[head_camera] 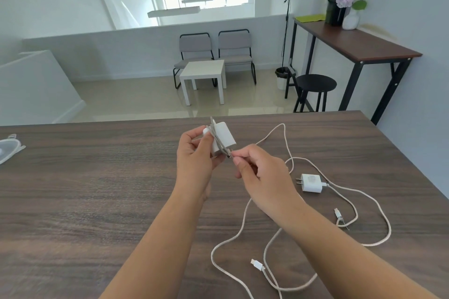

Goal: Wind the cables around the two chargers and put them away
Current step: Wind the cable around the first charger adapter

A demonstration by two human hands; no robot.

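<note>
Left hand (194, 153): grip curled round first charger (224, 138), held above the surface (97, 189), a few turns of cable already on it. Right hand (260, 175): grip pinching that cable (243, 223) just beside the block; slack trails to the surface. Second charger (312, 182): lying flat at right, its cable (379, 216) loose. Chargers likely light, rigid; braided cables limp, best pinched near the block.

Both forearms outstretched, left grip (194, 153) and right grip (257, 172) curled, pinching.
</note>
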